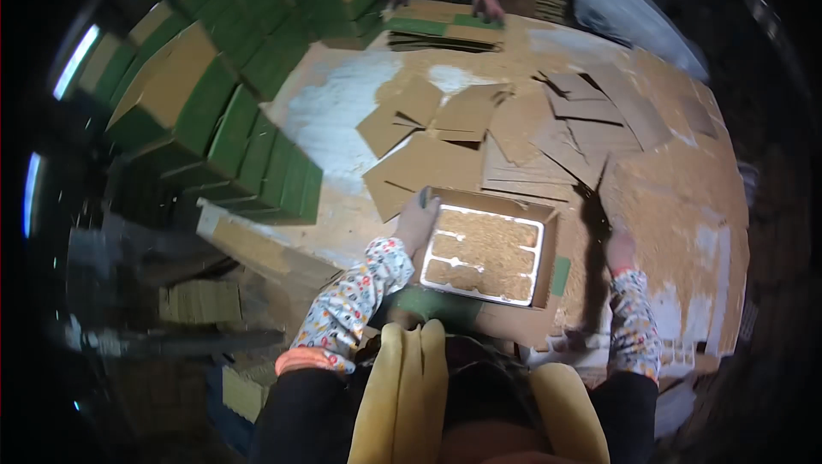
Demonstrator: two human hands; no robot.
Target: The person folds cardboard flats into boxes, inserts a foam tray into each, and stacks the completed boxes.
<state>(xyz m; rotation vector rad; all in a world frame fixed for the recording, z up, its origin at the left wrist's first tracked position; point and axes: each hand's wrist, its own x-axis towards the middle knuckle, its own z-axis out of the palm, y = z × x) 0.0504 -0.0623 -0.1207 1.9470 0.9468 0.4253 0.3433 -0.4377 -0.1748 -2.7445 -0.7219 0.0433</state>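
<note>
In front of me stands an open cardboard box [550, 269] with a green flap. Inside it sits a white tray [538, 233] with short divider ribs, filled with loose tan shavings like sawdust [492, 250]. My left hand [417, 223] grips the box's far left corner, fingers over the wall. My right hand [619, 248] is apart from the box, to its right, above the shavings-strewn table [676, 199]. Its fingers are blurred, and I cannot make out anything in them. A dark streak, perhaps a shadow, lies beside it.
Flat cardboard pieces with slots [411, 169] overlap beyond the box. Green-and-brown boxes [231, 139] are stacked at the left. Across the table, a person's hands [488, 3] rest on a green-banded cardboard stack [445, 27]. White moulded trays [676, 354] lie at the near right edge.
</note>
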